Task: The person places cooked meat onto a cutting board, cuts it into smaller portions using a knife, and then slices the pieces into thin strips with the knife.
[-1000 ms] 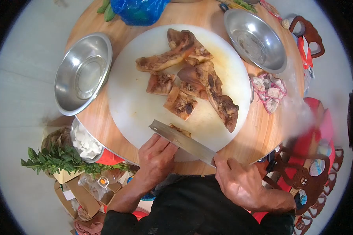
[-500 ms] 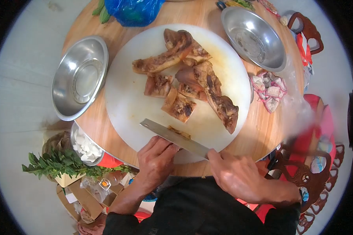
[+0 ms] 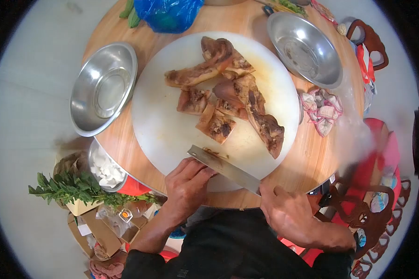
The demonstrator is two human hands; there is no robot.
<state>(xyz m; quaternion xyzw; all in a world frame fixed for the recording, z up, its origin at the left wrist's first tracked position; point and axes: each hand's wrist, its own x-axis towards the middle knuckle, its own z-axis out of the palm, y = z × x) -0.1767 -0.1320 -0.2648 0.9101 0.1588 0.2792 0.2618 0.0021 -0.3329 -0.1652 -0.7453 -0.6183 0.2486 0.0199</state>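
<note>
My right hand is wrapped round the handle end of a cleaver, whose blade slants up and left over the near part of a round white cutting board. Curled fingers of my left hand rest against the near side of the blade; whatever they hold is hidden. Thin meat slices lie just beyond the blade. Farther up the board are a cut square of cooked meat, a smaller chunk, a long strip and a curved piece.
Steel basins stand left and right of the board on a round wooden table. A crumpled cloth lies at the right, a blue plastic bag at the back. Below left are a bowl of white pieces and leafy greens.
The cleaver and my right hand have slid to the right across the board. My left hand stays nearly in place, and the thin slices beyond the blade show a little more. The view has shifted slightly.
</note>
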